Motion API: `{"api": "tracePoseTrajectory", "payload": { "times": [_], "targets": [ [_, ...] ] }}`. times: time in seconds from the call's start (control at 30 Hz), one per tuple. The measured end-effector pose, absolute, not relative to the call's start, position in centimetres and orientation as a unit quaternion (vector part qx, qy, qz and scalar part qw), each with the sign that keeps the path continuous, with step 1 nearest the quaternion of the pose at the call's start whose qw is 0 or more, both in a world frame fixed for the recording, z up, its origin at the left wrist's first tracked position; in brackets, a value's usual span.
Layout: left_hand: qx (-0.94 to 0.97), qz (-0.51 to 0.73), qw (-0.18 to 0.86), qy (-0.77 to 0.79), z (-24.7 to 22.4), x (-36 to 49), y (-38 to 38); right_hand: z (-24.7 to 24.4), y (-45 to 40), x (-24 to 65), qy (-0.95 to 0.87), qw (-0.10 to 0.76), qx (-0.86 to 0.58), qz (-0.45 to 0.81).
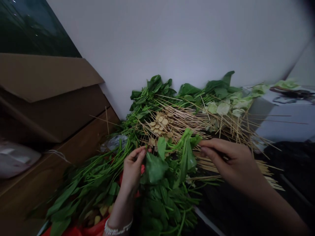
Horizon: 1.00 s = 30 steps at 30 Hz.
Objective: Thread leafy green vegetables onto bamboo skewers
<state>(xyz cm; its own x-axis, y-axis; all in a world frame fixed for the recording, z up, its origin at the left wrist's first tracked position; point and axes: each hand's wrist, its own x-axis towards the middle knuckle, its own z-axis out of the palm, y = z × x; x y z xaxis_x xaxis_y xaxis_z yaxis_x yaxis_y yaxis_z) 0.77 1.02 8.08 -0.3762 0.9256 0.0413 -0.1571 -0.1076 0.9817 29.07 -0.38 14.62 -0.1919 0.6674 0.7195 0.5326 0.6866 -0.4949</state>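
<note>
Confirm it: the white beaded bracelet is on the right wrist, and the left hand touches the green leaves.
Wrong wrist: the head view shows the white beaded bracelet on the left wrist, not the right. The left hand does touch the green leaves.

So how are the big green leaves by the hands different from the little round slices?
The dark green leaves are green, while the round slices are pale tan. The leaves are big and floppy with pointed tips, but the slices are small, flat circles. The leaves lie beside the left hand, and the slices sit in a cluster farther back, toward the wall. Both are in the same heap, with thin wooden skewers among them.
</note>
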Motion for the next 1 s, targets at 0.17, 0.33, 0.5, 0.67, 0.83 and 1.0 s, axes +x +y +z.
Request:
{"api": "tracePoseTrajectory", "payload": {
  "times": [0.17,0.33,0.5,0.67,0.83,1.0],
  "targets": [
    [0.323,0.666,0.464,0.486,8.8,1.8,0.5,14.4,-0.8,28.2,-0.798,0.462,-0.365,0.129],
    [0.488,0.621,0.214,0.575,9.5,1.7,-0.4,14.4,-1.0,27.8,-0.836,0.390,-0.335,0.193],
    [0.535,0.601,0.162,0.571,9.8,2.4,-1.2,14.1,-0.9,27.4,-0.850,0.353,-0.332,0.207],
    [0.444,0.617,0.358,0.543,9.6,3.2,-1.4,13.4,-0.8,26.6,-0.838,0.362,-0.340,0.226],
    [0.423,0.609,0.398,0.540,9.8,3.5,-1.7,13.3,-1.0,26.0,-0.832,0.359,-0.346,0.244],
    [0.410,0.611,0.419,0.533,9.8,3.6,-1.7,13.2,-1.1,25.7,-0.831,0.350,-0.348,0.254]
  ]
}}
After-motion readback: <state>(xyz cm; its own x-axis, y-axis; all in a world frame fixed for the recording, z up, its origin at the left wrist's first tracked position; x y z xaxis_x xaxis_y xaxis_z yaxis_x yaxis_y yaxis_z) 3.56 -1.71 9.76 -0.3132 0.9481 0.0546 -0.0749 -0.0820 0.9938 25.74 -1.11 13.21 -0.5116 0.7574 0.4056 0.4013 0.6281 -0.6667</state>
